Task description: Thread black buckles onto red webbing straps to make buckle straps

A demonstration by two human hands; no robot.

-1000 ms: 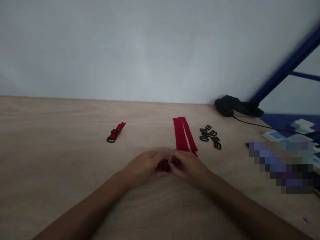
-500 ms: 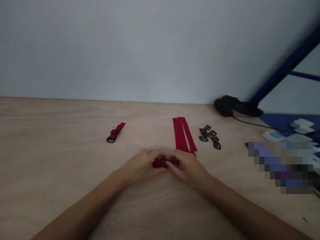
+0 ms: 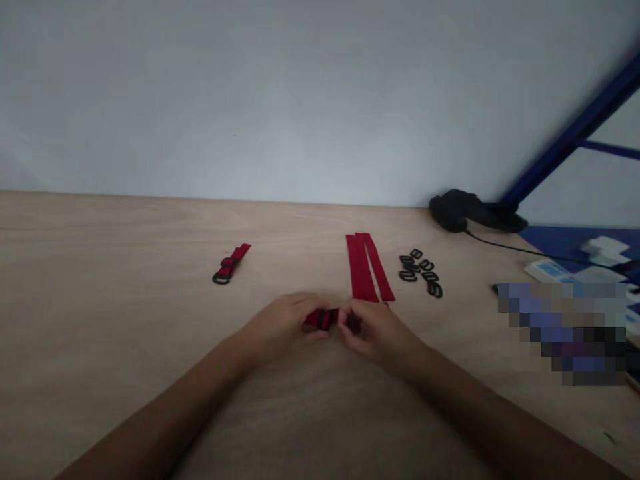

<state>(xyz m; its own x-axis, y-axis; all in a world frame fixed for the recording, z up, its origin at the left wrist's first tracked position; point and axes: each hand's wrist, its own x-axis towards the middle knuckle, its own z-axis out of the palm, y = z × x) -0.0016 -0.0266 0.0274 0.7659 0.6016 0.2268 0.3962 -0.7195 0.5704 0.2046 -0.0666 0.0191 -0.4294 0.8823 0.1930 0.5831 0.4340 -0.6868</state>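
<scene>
Between my two hands is a short red webbing strap (image 3: 313,318) with a black slide buckle (image 3: 325,320) around it. My left hand (image 3: 281,329) is closed on the strap's left part, thumb below and fingers above. The right end is pinched by my right hand (image 3: 376,333), just beside the buckle. Fingers hide both ends of the strap. Beyond my right hand lie several flat red webbing strips (image 3: 363,270). Farther left rests another red strap (image 3: 227,268) threaded through a black slide buckle, with a black D-ring (image 3: 221,279) at its near end.
Several loose black buckles and rings (image 3: 421,272) lie right of the strips. A black device (image 3: 473,212) with a cable (image 3: 510,248) stands at the back right, by the wall. White and blue items (image 3: 553,271) and a pixelated patch are at the right edge.
My right hand has shifted slightly right, apart from my left. More of the strap and the buckle shows between them, and the buckle looks turned to face me more.
</scene>
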